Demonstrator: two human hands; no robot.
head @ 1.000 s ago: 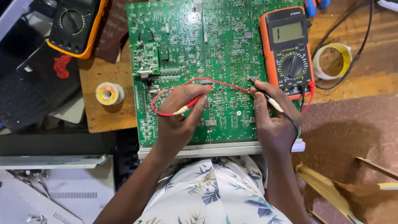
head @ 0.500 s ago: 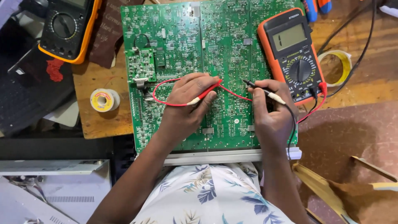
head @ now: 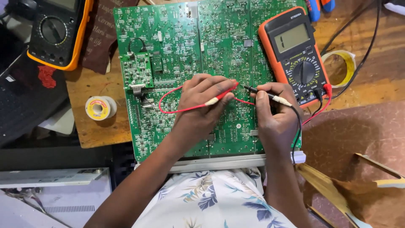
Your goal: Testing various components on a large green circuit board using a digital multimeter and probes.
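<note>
Now my left hand [head: 202,101] pinches the red probe [head: 222,94], my right hand [head: 274,114] pinches the black probe [head: 263,93]; both tips touch the green circuit board [head: 177,46] mid-board, close together. Orange multimeter [head: 297,59] lies on the board's right edge.

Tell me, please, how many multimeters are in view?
2: an orange multimeter lying on the circuit board's right edge by the right hand, and a yellow-edged multimeter at top left, partly cropped.

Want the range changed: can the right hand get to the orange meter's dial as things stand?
Probably yes. The dial faces up, uncovered, just above the right hand, with nothing between. But that hand is holding the black probe, so it would need to drop it first.
</note>
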